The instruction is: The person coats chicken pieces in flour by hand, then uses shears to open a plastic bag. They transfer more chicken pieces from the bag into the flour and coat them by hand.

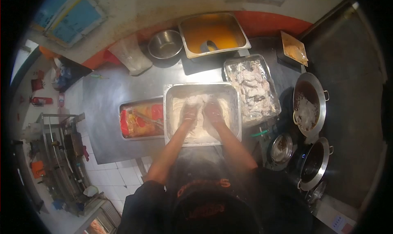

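Both my hands are down in a deep steel pan point(236, 111) of pale flour point(178, 111). My left hand point(190, 112) is in the left half of the flour, and my right hand point(212, 112) is a short way to its right, not touching it. Flour coats both, and their fingers are blurred or buried, so what they hold cannot be made out. Close on the right, a tray of flour-coated pieces point(254, 86) stands against the pan. To the left, a long tray point(141, 138) holds yellowish and red contents with tongs point(148, 120) lying across.
Behind the pan stand an orange liquid tub point(211, 29) with a scoop, a steel bowl point(165, 44) and a clear bag point(133, 60). Two large woks point(317, 129) point(325, 162) and a smaller pan point(281, 148) are at the right. A rack point(53, 119) is far left.
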`<action>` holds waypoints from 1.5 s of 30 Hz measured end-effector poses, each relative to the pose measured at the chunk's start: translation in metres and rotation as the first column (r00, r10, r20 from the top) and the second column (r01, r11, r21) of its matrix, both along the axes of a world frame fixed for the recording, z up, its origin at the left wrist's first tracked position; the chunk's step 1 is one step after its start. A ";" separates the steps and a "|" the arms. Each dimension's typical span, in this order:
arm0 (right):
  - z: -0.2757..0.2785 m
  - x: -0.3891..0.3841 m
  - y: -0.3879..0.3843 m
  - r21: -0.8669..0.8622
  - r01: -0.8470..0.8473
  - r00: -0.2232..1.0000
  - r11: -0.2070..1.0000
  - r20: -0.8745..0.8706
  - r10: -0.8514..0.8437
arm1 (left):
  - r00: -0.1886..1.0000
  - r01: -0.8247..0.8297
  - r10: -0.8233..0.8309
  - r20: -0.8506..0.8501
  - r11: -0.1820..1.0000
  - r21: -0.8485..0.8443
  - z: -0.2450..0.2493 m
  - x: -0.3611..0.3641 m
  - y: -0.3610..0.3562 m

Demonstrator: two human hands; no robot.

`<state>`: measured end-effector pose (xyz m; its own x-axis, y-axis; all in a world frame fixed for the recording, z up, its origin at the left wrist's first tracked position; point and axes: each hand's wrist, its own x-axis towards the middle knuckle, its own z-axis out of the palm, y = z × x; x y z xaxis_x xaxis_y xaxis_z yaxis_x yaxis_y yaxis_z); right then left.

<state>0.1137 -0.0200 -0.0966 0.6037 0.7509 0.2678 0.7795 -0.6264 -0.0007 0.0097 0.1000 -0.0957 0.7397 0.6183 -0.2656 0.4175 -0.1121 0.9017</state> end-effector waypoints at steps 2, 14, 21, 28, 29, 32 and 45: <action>0.011 0.013 -0.005 0.073 -0.069 0.940 0.995 -0.330 0.089 | 0.997 -0.076 0.076 0.017 0.996 0.035 0.010 -0.006 -0.005; 0.009 0.000 0.015 0.104 0.154 0.681 0.983 -0.732 -0.029 | 0.960 0.218 -0.223 -0.171 0.975 -0.048 0.043 0.001 0.011; -0.010 0.022 0.011 0.042 0.382 0.539 0.923 -0.822 -0.185 | 0.916 0.147 -0.278 -0.291 0.904 -0.401 0.003 -0.005 0.078; 0.059 0.026 0.013 0.126 0.289 0.142 0.949 -0.986 0.088 | 0.999 0.032 -0.024 0.040 0.978 -0.208 0.036 -0.004 0.021; 0.048 0.039 -0.002 0.257 0.296 -0.026 0.920 -0.961 0.277 | 0.990 0.135 -0.130 0.051 0.984 -0.119 0.033 -0.014 0.027; 0.130 0.028 -0.010 0.081 0.258 0.352 0.963 -0.936 -0.016 | 0.947 0.289 -0.310 0.084 0.937 0.196 0.016 -0.017 0.044; 0.106 -0.005 -0.048 0.271 0.314 0.538 0.910 -0.840 0.065 | 0.989 0.071 -0.041 0.143 0.975 -0.212 0.057 -0.008 0.048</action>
<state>0.1091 -0.0685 0.0091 0.7703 0.6125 -0.1776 0.2224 -0.5190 -0.8253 0.0017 0.1485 -0.0389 0.8098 0.5140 -0.2827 0.2875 0.0722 0.9550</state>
